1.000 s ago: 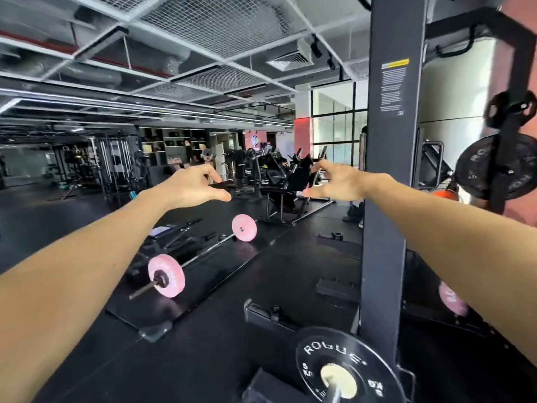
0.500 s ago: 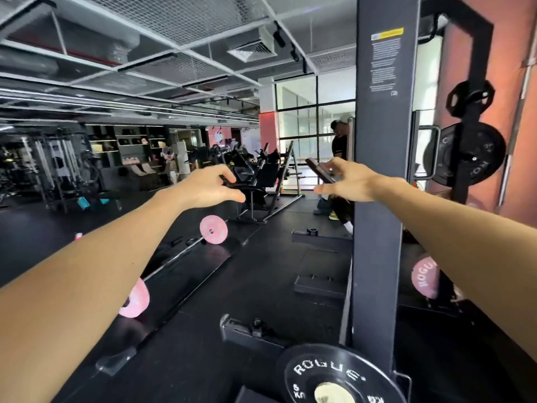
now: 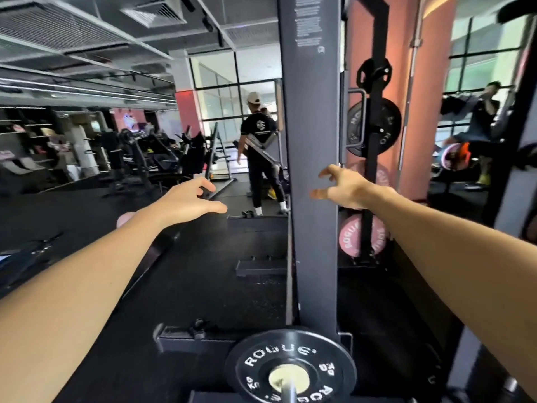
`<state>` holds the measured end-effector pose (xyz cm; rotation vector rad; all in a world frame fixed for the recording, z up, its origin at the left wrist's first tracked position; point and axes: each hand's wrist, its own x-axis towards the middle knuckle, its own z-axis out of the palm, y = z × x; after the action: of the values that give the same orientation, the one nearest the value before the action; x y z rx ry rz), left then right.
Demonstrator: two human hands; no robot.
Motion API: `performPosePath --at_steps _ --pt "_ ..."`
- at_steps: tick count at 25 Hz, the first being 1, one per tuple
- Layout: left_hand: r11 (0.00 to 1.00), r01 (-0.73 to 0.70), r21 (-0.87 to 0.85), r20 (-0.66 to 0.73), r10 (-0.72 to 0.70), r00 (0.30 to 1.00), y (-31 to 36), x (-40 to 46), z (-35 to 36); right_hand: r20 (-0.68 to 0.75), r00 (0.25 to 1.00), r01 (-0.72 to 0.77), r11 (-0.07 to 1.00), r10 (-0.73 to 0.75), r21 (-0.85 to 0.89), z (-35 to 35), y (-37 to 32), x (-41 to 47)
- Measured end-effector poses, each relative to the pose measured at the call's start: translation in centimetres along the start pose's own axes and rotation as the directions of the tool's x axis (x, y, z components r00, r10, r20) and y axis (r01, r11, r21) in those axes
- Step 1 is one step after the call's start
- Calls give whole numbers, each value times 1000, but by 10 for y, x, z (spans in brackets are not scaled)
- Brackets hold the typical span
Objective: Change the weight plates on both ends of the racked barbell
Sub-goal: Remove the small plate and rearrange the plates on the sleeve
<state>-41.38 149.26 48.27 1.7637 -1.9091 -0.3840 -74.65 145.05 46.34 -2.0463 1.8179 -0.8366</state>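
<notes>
Mid-frame, our left hand and right hand reach out empty, fingers spread, above the black round Rogue plate at bottom centre.

The view swings right: the rack upright now sits between both outstretched hands. The right hand spreads its fingers beside it (touching nothing), and the left hand opens flatter.
</notes>
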Motion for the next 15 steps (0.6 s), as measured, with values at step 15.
performPosePath --at_steps 15 --pt "989 135 -68 274 -111 955 -158 -91 245 191 948 -235 964 256 -125 221 151 -151"
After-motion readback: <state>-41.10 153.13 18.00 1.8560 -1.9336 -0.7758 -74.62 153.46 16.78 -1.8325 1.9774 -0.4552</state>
